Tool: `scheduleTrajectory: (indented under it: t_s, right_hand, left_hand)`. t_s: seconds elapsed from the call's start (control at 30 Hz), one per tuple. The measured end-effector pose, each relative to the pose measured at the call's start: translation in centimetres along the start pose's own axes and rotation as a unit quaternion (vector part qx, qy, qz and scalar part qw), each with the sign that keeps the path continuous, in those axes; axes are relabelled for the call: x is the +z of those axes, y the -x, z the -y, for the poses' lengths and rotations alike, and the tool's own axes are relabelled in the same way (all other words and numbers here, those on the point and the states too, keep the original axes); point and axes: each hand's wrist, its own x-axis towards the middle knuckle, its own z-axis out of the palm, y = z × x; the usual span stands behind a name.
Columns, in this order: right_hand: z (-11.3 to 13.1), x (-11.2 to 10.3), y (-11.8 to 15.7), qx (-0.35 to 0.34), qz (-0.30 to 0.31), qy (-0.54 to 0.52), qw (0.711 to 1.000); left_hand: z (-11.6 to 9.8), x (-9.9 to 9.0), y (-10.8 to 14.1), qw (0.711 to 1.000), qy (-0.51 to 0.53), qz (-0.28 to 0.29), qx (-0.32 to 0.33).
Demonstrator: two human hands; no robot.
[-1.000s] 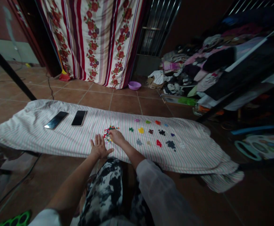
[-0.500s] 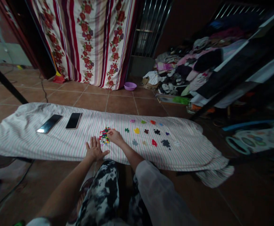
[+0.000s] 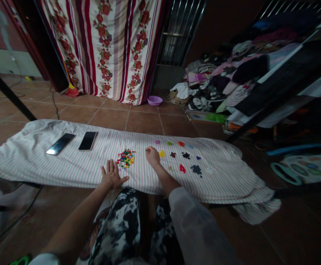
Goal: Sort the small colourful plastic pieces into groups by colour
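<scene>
Multicoloured heap of small pieces [image 3: 126, 158] near frame centre, my left hand [image 3: 112, 178] spread flat beside it. Sorting by colour, I judge; right hand [image 3: 152, 156] curled by yellow pile [image 3: 162, 154], can't tell if gripping. Next: likely precise release.

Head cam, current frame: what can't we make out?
Head view:
Bare right hand: whether it pinches a piece; too small and dark.
White striped cloth: the patch behind that hand, which covers it.
Multicoloured heap of tiny pieces: individual shapes, too small.
Bare left hand: palm, hidden by its own back.
Bright green object, lower left: cut off by the bottom edge.
</scene>
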Motion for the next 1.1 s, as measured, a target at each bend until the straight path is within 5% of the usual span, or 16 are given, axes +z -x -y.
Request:
scheduleTrajectory:
  t_s: [0.27,0.87,1.1]
  right_hand:
    - [-2.1,0.4,0.3,0.021,-0.009,0.087,0.996]
    - [-0.9,1.0,1.9,0.005,-0.041,0.047,0.998]
    - [2.2,2.2,4.9,-0.086,0.085,0.0,0.993]
  left_hand:
    - [-0.1,-0.2,0.1,1.0,-0.008,0.0,-0.003]
    - [0.1,0.1,-0.2,1.0,-0.005,0.002,0.0]
    - [0.2,0.3,-0.2,1.0,0.003,-0.008,0.001]
